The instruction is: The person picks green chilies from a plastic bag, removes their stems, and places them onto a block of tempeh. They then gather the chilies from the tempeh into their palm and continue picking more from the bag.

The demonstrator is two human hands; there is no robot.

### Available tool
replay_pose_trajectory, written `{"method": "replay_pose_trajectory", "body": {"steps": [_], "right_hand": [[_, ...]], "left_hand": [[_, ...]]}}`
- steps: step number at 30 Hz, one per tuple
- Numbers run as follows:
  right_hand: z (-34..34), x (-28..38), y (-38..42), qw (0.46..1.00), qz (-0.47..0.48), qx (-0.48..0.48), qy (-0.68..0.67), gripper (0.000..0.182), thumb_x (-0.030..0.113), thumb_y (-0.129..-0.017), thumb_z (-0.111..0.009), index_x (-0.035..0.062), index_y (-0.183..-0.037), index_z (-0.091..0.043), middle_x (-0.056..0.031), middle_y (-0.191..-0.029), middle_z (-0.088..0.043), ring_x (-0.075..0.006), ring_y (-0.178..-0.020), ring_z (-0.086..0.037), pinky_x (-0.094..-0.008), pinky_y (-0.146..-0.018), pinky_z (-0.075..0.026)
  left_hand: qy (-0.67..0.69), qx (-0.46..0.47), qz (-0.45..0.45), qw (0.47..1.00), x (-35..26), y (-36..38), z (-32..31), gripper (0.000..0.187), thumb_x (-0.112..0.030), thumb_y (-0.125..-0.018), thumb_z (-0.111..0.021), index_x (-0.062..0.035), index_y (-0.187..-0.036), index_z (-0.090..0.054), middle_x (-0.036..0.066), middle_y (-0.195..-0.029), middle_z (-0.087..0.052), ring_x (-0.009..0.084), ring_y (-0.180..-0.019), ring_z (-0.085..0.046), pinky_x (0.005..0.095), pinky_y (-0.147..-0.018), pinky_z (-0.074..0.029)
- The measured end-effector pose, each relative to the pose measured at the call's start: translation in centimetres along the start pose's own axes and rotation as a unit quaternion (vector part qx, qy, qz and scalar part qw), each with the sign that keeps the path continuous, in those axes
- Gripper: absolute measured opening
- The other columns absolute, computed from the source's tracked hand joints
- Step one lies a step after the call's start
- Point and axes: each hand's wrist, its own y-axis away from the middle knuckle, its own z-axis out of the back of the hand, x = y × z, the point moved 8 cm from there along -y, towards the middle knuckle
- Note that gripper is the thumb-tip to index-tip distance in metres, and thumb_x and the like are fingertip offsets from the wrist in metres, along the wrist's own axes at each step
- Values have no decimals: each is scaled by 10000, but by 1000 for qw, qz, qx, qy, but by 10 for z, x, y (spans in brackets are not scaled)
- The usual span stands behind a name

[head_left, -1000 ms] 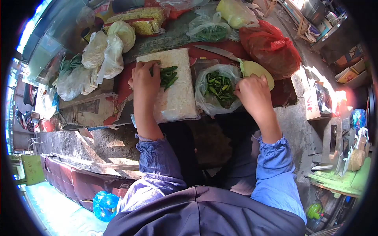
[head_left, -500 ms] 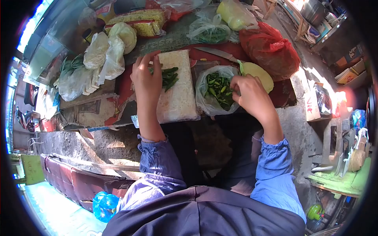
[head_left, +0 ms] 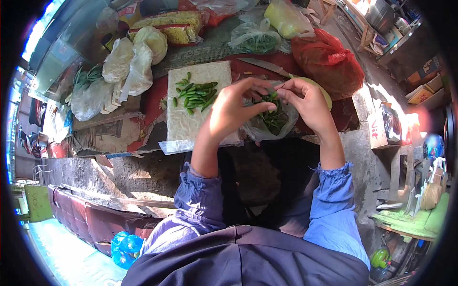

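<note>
- The left hand is raised over the gap between the pale slab and the clear bag, its thumb and fingers curved towards the right hand; a little green piece shows close to its fingertips, but I cannot tell whether they grip it.
- The right hand meets it from the other side, thumb and forefinger drawn close together by the same green piece (whether anything is pinched there is too small to tell).
- Below both hands sits the clear bag, open at the top, with green chillies inside; the hands hide part of its mouth.
- On the pale slab, which is wrapped in plastic, lies a loose pile of chillies, most of them side by side, with a few apart at the left and top.
- A knife lies flat beyond the clear bag, its handle end near a yellow-green round item, partly covered by the right hand.
- Next to that, a knotted red bag rests on the desk.
- Farther back stands a tied bag of greens, beside a yellowish bag.
</note>
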Motion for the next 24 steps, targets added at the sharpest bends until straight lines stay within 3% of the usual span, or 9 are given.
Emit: {"method": "replay_pose_trajectory", "body": {"steps": [2, 3, 7, 13, 19, 22, 24], "right_hand": [[-2, 4, -1, 1000, 16, 1, -25, 154, 105, -986, -698, -26, -1067, -699, -52, -994, -741, -93, -930, -671, -264, -857, -527], [-3, 7, 0, 998, 32, 1, -50, 150, 108, -993, -699, -20, -1071, -693, -44, -1016, -731, -89, -944, -660, -262, -872, -523], [-7, 10, 1, 995, 34, 7, -97, 147, 95, -985, -706, -18, -1077, -682, -35, -1017, -722, -87, -962, -655, -260, -891, -516], [-9, 0, 3, 977, -33, 27, -208, 171, 137, -997, -707, 5, -1105, -692, -10, -1039, -706, -73, -997, -627, -242, -930, -483], [-15, -3, 4, 952, -76, 79, -285, 218, 183, -999, -706, 26, -1146, -669, 26, -1020, -666, -72, -938, -589, -245, -909, -464], [3, 9, 2, 971, 1, 31, -237, 200, 178, -1008, -699, 8, -1113, -697, 6, -1029, -694, -61, -1003, -610, -239, -912, -478], [16, 17, 5, 999, 12, -30, 16, 145, 95, -982, -682, -3, -1084, -712, -39, -1009, -723, -107, -1009, -647, -277, -887, -504]], "left_hand": [[49, -2, 48, 998, 5, -1, -10, 391, -111, -846, -837, -24, -1209, -721, 84, -1062, -774, 115, -930, -698, 279, -836, -535], [-13, -11, 48, 999, 4, -3, -9, 328, -95, -868, -811, -5, -1177, -745, 89, -1030, -783, 112, -948, -705, 276, -856, -542], [20, -39, 61, 997, 14, -2, -7, 265, -75, -888, -785, 5, -1140, -766, 95, -1044, -785, 100, -948, -701, 268, -874, -543], [79, -15, 39, 996, 19, -2, -7, 224, -17, -916, -742, 17, -1136, -767, 88, -1051, -780, 108, -953, -706, 256, -884, -544], [111, 16, 46, 993, 21, -2, -9, 238, 11, -956, -683, 39, -1186, -740, 89, -1040, -769, 115, -964, -698, 257, -906, -544], [212, -10, 33, 977, 22, -4, -2, 262, -10, -972, -673, 13, -1226, -734, 76, -1069, -758, 114, -989, -685, 264, -927, -530], [10, -120, -9, 993, 14, -3, 27, 283, -33, -980, -672, -16, -1257, -730, 66, -1120, -746, 110, -1010, -668, 270, -928, -519]]}}
